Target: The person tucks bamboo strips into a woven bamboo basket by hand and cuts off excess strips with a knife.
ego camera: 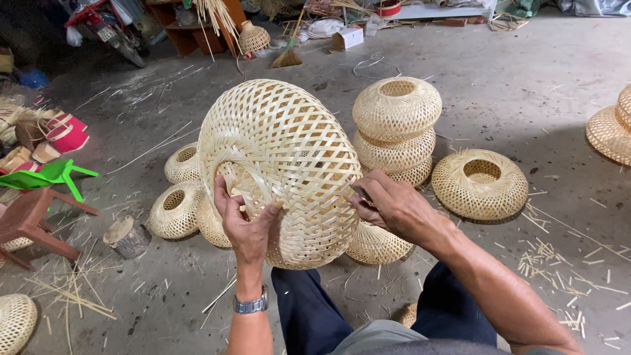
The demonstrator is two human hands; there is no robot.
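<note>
Both my hands on a woven bamboo shade held over my knees.

My left hand (246, 220) grips the rim of the round woven bamboo lampshade (279, 167), fingers curled into its opening and thumb pressed on the outer weave, so the hand is partly closed around the edge. My right hand (394, 207) rests against the shade's right side, fingers closed on a small dark tool (361, 193) whose tip touches the weave; I cannot tell what kind of tool it is. The shade stands tilted on edge above my lap, its opening turned to the left. Beyond it to the right stands a stack of finished shades (396, 128), and one more shade (480, 184) lies flat on the concrete floor (526, 85) further right. Smaller shades (176, 209) sit to the left, near a wooden block (127, 236).
</note>
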